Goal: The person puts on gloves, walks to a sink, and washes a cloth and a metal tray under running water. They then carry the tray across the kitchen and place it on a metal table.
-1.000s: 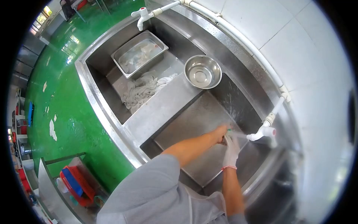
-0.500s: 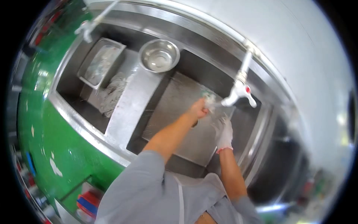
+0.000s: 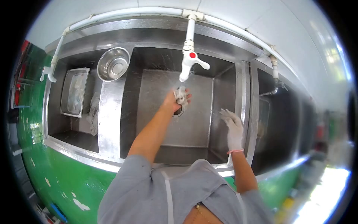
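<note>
My bare left hand is under the white tap in the middle sink basin. It holds a crumpled, wet, off-white cloth; whether this is a glove or a rag I cannot make out. Water from the tap splashes around it. My right hand wears a white knit glove with a red-edged cuff. Held over the right side of the same basin, it is open, its fingers stretched out with nothing in them. The drain lies just below my left hand.
A steel bowl stands on the ledge left of the basin. The left basin holds a rectangular metal pan and a greyish cloth heap. Another basin lies to the right. White piping runs along the wall.
My view has turned and levelled over the sink. My hands have moved apart, the gloved right one to the right. The left hand's palm now shows more, with the cloth on it.
</note>
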A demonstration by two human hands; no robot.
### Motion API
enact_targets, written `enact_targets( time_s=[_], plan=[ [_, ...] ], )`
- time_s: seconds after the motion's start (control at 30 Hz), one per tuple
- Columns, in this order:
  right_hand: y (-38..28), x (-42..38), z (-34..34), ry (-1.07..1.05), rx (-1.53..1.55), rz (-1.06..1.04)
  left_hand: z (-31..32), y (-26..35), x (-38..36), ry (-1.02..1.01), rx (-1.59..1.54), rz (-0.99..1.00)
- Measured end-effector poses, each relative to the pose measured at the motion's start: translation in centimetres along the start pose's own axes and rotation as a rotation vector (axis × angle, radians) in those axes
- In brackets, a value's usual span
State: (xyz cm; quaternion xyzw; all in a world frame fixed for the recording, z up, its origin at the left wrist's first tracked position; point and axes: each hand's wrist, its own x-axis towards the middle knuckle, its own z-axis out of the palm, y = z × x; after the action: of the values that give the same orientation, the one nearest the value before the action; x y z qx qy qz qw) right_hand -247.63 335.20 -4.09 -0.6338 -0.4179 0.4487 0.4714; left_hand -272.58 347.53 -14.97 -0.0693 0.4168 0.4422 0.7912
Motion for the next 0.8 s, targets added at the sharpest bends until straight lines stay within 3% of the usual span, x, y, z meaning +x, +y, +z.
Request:
enact_targets(
  time_s=[0.1, 0.2, 0.3, 0.33, 0.4, 0.5, 0.57, 0.63, 0.8],
  plan=[
    [-0.9, -1.2, -2.2, 0.078, 0.063, 0.036, -4.2, -0.7, 5.2, -0.096, -0.09, 0.066],
    [-1.7, -2.9, -3.3, 0.129, 0.144, 0.164, -3.0, 0.8, 4.6, -0.037, -0.151, 0.249],
    [-1.4, -4.5, -3.8, 0.181, 0.223, 0.155, -0.6, 3.0, 4.3, 0.249, -0.255, 0.237],
    [-0.8, -4.8, -4.1, 0.189, 0.253, 0.142, 0.1, 3.4, 3.4, 0.226, -0.229, 0.249],
    [-0.1, -5.4, -4.5, 0.185, 0.289, 0.118, 1.5, 4.2, 1.6, 0.173, -0.181, 0.272],
    [-0.4, -6.7, -4.5, 0.168, 0.293, 0.107, -4.0, 4.6, 9.4, 0.057, -0.313, 0.164],
    [-2.0, -7.9, -3.8, 0.176, 0.275, 0.12, -8.2, 5.3, 10.6, -0.34, -0.219, -0.015],
    [-2.1, -8.9, -3.8, 0.132, 0.264, 0.108, -8.6, 4.4, 8.5, -0.451, -0.193, -0.077],
    [-1.9, -9.6, -3.6, -0.026, 0.1, 0.117, 3.2, 1.3, -5.0, -0.017, -0.321, 0.084]
  ],
)
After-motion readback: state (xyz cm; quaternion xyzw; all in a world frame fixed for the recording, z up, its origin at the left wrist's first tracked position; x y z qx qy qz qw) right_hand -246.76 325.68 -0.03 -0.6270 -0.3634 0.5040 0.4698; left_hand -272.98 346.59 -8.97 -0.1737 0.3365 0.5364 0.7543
